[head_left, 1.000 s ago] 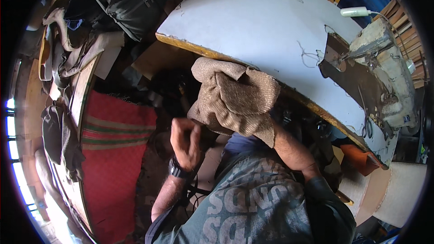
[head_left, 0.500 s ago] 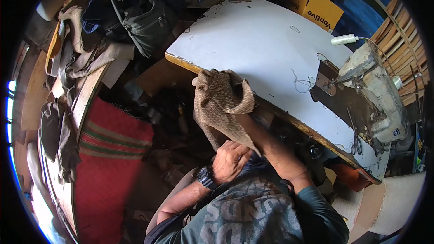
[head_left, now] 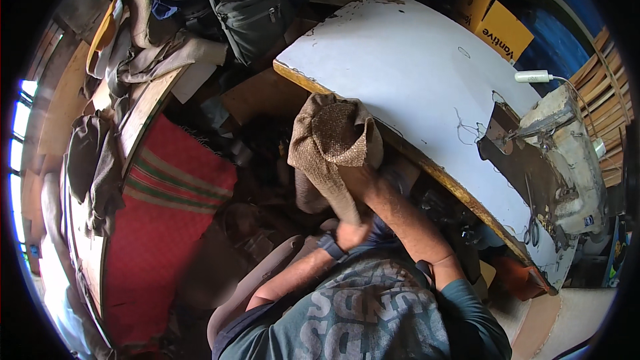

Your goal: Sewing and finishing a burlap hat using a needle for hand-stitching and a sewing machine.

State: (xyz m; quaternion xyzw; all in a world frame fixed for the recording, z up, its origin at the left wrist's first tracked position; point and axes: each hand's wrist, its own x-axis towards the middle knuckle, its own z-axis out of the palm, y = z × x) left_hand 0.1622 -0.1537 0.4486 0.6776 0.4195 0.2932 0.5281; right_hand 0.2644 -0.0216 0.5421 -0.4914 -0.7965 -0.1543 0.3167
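Observation:
A brown, coarsely woven cloth piece is held up in front of my body, beside the near edge of the white tabletop. It looks tubular or bag-like, with an opening at its upper right and a narrow strip hanging down. My left hand, slightly blurred and with a watch on its wrist, is closed around the lower end of that strip. My right hand reaches up into or behind the cloth. Fabric covers its fingers, so their grip does not show.
A white table with a worn wooden edge bears an old sewing machine and scissors at right. At left, more brown cloth pieces hang over a board beside a red striped cloth. A grey bag stands behind.
My left hand has moved down and slightly right, drawing the cloth's lower strip down. The cloth's upper part has opened out wider around my right hand. The whole view has shifted a little.

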